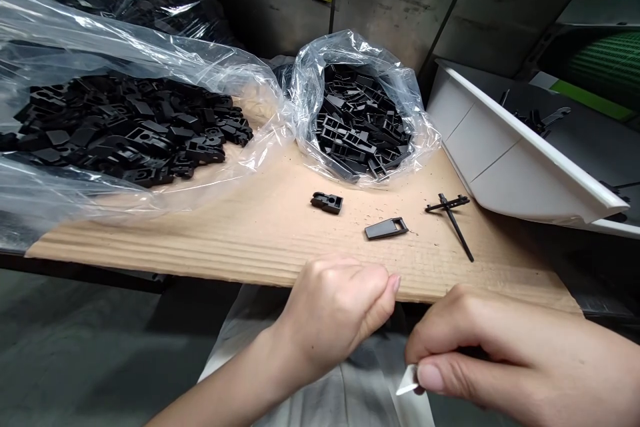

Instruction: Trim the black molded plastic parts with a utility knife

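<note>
My left hand (pixel 335 310) is curled into a fist at the front edge of the cardboard sheet (pixel 240 227); what it holds is hidden. My right hand (pixel 495 353) is closed low at the right, pinching a small white piece (pixel 407 381) between thumb and fingers. On the cardboard ahead of my hands lie a small black plastic part (pixel 327 202), a flat grey-black clip (pixel 385 228) and a thin black cross-shaped sprue (pixel 453 213).
An open clear bag (pixel 357 117) of black plastic parts stands at the back centre. A larger clear bag (pixel 125 127) of black parts spreads across the left. A white tray (pixel 520 153) slants in from the right. Grey wall behind.
</note>
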`<state>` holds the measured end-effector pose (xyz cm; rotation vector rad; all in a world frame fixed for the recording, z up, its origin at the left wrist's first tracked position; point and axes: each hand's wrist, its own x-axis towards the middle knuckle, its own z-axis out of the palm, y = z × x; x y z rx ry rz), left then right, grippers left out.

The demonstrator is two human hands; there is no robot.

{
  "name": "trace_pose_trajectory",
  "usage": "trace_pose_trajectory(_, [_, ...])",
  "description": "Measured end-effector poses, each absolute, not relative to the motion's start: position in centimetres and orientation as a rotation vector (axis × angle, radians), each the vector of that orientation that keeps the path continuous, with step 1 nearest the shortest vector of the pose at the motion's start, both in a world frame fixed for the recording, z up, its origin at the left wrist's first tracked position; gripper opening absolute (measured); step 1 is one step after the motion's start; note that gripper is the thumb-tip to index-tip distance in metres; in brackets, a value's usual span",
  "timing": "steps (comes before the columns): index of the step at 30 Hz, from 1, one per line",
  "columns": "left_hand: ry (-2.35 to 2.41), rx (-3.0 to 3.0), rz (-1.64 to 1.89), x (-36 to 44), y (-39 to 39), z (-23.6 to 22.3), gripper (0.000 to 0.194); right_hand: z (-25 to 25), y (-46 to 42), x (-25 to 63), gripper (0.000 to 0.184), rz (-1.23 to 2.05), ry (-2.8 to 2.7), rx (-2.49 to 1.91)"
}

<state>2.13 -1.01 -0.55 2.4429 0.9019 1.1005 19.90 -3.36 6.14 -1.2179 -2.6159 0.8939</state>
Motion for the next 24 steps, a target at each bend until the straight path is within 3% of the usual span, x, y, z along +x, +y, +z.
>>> trace_pose_trajectory(6, [1.004,2.319,1.255,2.2,-1.4,-1.0,0.036,3.6,-5.4,20.8,0.016,0.505,-2.328,-1.387])
trace_pose_trajectory(11, [1.094,2.241,1.344,2.2,-1.7,-1.1,0.027,0.9,-6.5,19.4,0.013,0.41,-1.959,-1.484])
trace_pose_trajectory(15, [1.11,2.249,1.347,2.4,-1.6,-1.1,0.023,0.1,-6.2,17.1,0.022,0.614,-1.494,-1.554])
trace_pose_trajectory(24, [1.167,2.229,1.367,2.2,-1.7,-1.1,0.022,-1.0,-5.8,15.1,0.05,1.101,-1.311,-1.341])
